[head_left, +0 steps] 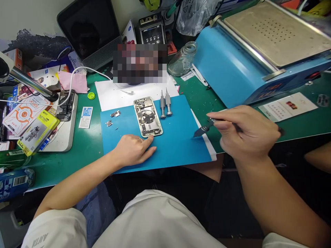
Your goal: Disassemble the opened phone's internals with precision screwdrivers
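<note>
Loose parts (115, 113) left of left hand (134, 150), beyond. Hand's loosely open, grasping nothing, index on phone (149, 119) near rim; brace there, clear of internals. Drivers (168, 103) beyond, rightward. Bare mat (178, 144) between hands. Tool (203, 130) pinched tight by right hand (245, 132), tip near mat's right edge. Machine (219, 65) beyond: limited room.

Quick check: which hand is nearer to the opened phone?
Left. The left hand is right at the near end of the opened phone; the right hand is well off to its right, holding a dark tool.
</note>
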Available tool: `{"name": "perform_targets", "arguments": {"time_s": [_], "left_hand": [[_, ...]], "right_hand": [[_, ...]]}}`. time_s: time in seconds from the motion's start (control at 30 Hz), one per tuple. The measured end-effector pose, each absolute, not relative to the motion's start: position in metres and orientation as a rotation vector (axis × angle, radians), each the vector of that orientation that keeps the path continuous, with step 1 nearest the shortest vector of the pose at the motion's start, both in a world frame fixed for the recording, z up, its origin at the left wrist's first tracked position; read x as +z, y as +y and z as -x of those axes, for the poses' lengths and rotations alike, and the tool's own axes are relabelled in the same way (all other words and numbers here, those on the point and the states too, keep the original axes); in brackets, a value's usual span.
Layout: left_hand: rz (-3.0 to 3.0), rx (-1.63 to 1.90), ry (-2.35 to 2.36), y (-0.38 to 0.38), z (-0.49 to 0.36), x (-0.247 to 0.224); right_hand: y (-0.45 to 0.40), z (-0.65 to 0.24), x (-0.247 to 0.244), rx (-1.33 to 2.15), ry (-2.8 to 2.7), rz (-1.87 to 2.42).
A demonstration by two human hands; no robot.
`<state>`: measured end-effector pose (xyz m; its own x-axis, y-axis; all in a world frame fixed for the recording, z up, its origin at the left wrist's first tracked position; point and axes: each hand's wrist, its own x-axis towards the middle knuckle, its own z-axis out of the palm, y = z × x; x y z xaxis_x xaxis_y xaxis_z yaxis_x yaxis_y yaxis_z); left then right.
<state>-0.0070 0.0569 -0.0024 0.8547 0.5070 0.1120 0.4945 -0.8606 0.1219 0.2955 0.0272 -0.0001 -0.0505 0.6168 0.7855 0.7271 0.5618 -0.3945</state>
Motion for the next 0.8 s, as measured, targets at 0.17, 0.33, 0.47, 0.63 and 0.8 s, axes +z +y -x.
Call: {"name": "perform_targets", "arguments": {"time_s": [0.17, 0.33, 0.47, 0.63, 0.8], "left_hand": [[-2.895, 0.206, 0.824, 0.059, 0.008, -0.004], [-2.867, 0.166, 0.837, 0.06, 0.008, -0.002], [-2.834, 0.189, 0.842, 0.061, 0.009, 0.0], [-2.834, 0.187, 0.848, 0.062, 0.008, 0.0], [-2.832, 0.192, 0.855, 0.063, 0.008, 0.001]], "right_hand": [[0.035, -0.289, -0.007, -0.224, -1.741, 1.11], [0.033, -0.285, -0.005, -0.123, -1.667, 1.115], [0.029, -0.282, -0.015, 0.005, -1.632, 1.091], [0.019, -0.276, -0.031, 0.099, -1.672, 1.103], [0.012, -0.268, -0.031, 0.078, -1.68, 1.066]]}}
